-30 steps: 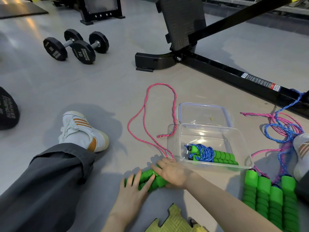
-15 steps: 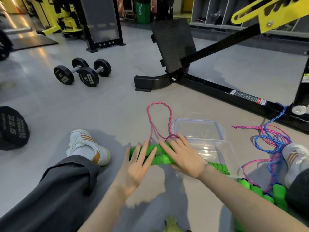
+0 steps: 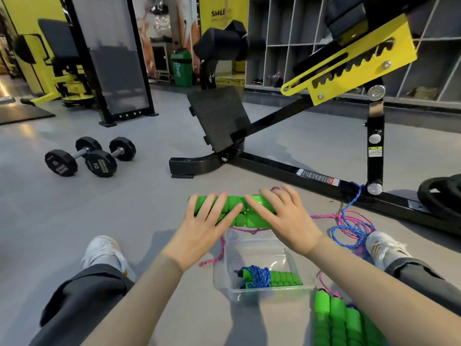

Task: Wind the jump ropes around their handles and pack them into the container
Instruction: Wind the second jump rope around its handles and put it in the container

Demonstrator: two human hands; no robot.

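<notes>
My left hand [image 3: 202, 226] and right hand [image 3: 287, 218] lie flat, fingers straight and spread, on the two green handles [image 3: 239, 211] held side by side, long axis running left to right, above the clear container [image 3: 249, 248], their pink rope [image 3: 219, 253] trailing down its left side.

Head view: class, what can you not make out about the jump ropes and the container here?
All in the head view:
- Held green handles: where the pink rope joins them, hidden by the left hand and right hand.
- Floor handles: lower ends cut off by the bottom edge.
- Rope tangle: which strand feeds which handle; the right forearm covers part.
</notes>
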